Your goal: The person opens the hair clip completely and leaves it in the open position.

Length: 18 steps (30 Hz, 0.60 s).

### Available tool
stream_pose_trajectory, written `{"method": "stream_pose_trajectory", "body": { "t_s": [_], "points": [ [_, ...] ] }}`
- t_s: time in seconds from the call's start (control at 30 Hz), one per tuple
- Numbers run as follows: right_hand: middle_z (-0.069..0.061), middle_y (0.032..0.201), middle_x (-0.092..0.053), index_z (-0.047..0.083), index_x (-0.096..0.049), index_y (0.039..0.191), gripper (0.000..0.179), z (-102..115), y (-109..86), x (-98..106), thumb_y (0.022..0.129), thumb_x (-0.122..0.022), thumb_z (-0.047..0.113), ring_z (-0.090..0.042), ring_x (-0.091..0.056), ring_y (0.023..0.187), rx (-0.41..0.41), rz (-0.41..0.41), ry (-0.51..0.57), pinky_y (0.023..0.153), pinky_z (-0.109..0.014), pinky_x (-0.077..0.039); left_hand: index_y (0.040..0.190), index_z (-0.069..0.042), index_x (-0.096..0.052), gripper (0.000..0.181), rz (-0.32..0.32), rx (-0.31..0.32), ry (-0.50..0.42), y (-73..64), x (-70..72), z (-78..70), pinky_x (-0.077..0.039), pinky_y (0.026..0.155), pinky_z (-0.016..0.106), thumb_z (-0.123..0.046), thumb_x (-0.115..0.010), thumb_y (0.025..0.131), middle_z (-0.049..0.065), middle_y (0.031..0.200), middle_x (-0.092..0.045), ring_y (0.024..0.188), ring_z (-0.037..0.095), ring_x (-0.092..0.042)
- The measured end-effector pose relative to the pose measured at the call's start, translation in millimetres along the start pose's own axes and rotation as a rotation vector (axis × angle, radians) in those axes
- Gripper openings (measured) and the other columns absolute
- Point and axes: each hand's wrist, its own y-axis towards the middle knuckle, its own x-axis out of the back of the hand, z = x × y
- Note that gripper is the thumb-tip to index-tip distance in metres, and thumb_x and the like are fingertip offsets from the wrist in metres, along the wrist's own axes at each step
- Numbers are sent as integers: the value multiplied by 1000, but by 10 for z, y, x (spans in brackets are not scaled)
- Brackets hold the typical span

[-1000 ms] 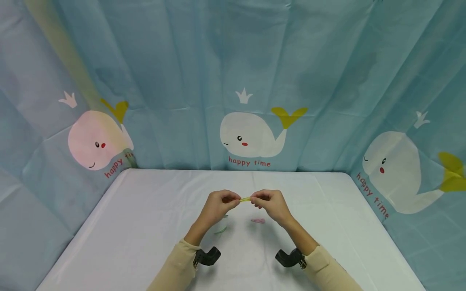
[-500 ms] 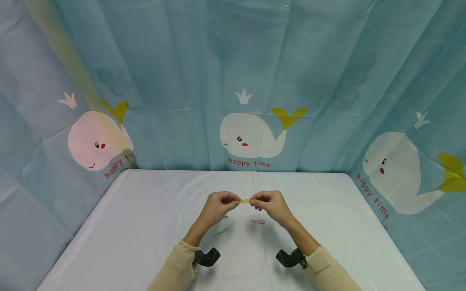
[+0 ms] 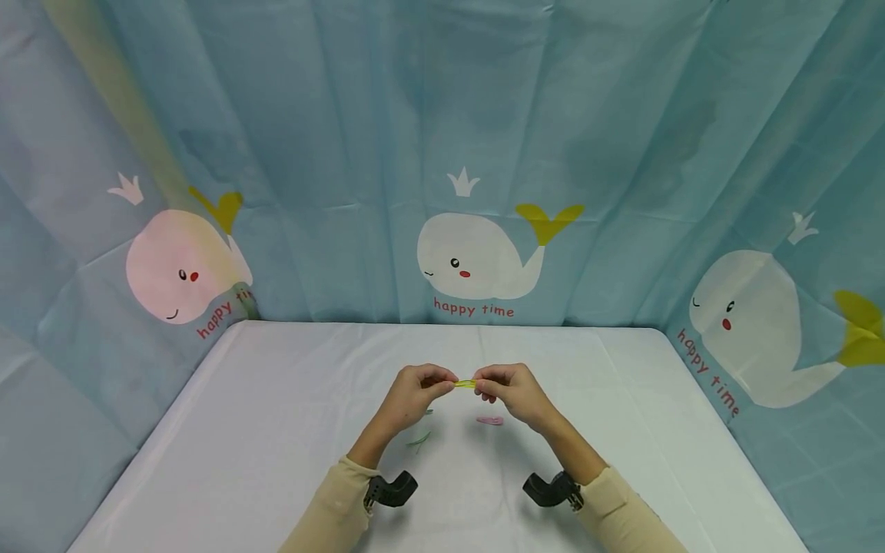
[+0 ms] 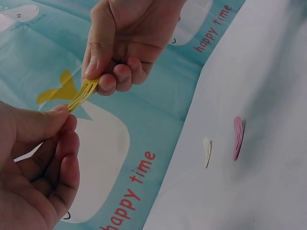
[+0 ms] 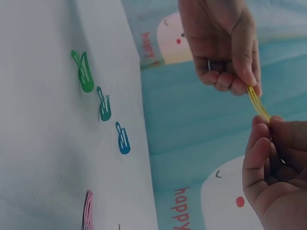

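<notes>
Both hands are raised over the table, facing each other, with a yellow snap hair clip (image 3: 465,383) stretched between their fingertips. My left hand (image 3: 413,393) pinches one end between thumb and forefinger; my right hand (image 3: 515,392) pinches the other end the same way. In the left wrist view the slotted yellow clip (image 4: 82,97) shows its broad end under the right thumb and its narrower end at the left thumb. The right wrist view shows the clip (image 5: 257,103) slightly curved, both of its ends covered by fingers.
On the white table (image 3: 276,430) lie a pink hair clip (image 4: 238,139) and a white one (image 4: 207,152). Toward the left lie a green clip (image 5: 83,72), a teal clip (image 5: 104,105) and a blue clip (image 5: 123,139), their arms swung open. A blue whale-print curtain (image 3: 332,153) surrounds the table.
Both hands have lowered very slightly with the yellow hair clip between them. Their pinch on it looks the same, and the clips on the table have not moved.
</notes>
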Motion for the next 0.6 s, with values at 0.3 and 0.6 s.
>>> {"method": "stream_pose_trajectory", "body": {
  "t_s": [0.3, 0.6],
  "points": [
    [-17, 82, -63, -13, -65, 102, 21, 27, 5, -35, 97, -54, 4, -9, -54, 71, -10, 3, 37, 67, -18, -50, 98, -4, -75, 15, 5, 8, -40, 6, -17, 63, -52, 75, 20, -13, -65, 92, 12, 99, -74, 88, 15, -66],
    [-6, 79, -68, -12, -68, 101, 21, 12, 15, -35, 95, -60, 6, -10, -57, 70, -50, -68, 78, 66, -20, -51, 101, -4, -75, 17, 23, 22, -119, 2, 22, 63, -54, 78, 24, -16, -67, 91, 14, 100, -74, 90, 17, -67]
  ]
}}
